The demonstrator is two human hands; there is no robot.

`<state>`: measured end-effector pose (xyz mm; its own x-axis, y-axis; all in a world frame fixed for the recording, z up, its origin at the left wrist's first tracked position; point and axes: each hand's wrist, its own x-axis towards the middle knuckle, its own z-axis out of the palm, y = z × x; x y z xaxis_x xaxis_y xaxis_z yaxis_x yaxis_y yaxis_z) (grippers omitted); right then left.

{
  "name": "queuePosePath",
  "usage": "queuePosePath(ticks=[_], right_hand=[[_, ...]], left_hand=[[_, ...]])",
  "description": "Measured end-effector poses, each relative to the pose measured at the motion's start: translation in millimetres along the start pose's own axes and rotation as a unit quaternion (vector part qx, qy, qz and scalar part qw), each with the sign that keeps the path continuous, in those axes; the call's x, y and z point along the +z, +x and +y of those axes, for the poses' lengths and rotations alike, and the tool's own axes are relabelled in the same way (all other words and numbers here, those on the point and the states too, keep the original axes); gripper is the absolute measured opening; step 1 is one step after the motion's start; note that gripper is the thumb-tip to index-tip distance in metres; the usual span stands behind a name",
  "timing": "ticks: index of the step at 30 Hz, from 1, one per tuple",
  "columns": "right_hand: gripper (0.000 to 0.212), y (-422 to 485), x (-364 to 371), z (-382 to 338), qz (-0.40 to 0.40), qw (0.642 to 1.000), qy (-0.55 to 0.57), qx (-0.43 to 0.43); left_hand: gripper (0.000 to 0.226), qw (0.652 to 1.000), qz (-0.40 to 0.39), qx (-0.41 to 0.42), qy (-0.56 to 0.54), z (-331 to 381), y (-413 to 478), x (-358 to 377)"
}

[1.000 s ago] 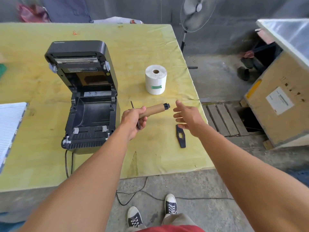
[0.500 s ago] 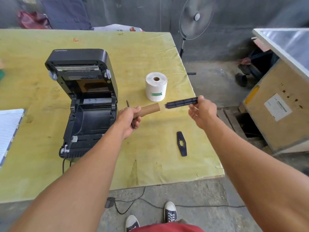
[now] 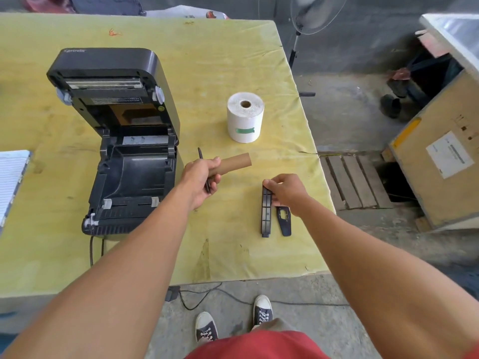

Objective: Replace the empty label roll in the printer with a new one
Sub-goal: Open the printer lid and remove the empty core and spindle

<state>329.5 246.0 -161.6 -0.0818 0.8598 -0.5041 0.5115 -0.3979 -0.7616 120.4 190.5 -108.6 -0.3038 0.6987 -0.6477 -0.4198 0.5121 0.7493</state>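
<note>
The black label printer (image 3: 124,141) stands on the yellow table (image 3: 233,47) with its lid up and its roll bay bare. A full white label roll (image 3: 245,117) stands upright to its right. My left hand (image 3: 201,181) grips the brown cardboard core (image 3: 237,163) together with a thin black flat part (image 3: 203,172), above the table. My right hand (image 3: 286,190) holds the top end of the black spindle bar (image 3: 265,216), which lies lengthwise on the table. A flat black end guide (image 3: 284,221) lies right beside it.
A ruled white pad (image 3: 11,177) sits at the table's left edge. The printer's cable (image 3: 91,251) hangs off the front edge to the floor. Right of the table are a wooden pallet (image 3: 355,182), a plywood crate (image 3: 440,161) and a standing fan (image 3: 315,14).
My right hand pulled the black spindle bar out of the cardboard core, carried it down and set it on the table beside the end guide. My left hand kept the core.
</note>
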Motion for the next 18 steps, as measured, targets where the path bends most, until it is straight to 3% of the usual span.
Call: queuePosePath(ticks=[7,10,15,18], right_hand=[[0.028,2.2,2.7,-4.4,0.032,0.993,-0.112,-0.020],[0.026,-1.8,-3.0,-9.9,0.055,0.995,-0.067,-0.044],[0.043,-21.2,-6.3,-26.8,-0.142,0.986,0.085,-0.011],[0.046,-28.6,3.6,-35.3,-0.177,0.972,0.153,-0.022]], left_hand=[[0.008,1.000,0.020,-0.009,-0.008,-2.8,-0.9,-5.0],[0.009,1.000,0.022,-0.011,-0.011,-4.0,-2.9,-4.4],[0.005,1.000,0.014,-0.012,-0.025,-2.8,-11.1,3.6],[0.002,1.000,-0.001,-0.013,-0.010,-1.7,-16.7,11.3]])
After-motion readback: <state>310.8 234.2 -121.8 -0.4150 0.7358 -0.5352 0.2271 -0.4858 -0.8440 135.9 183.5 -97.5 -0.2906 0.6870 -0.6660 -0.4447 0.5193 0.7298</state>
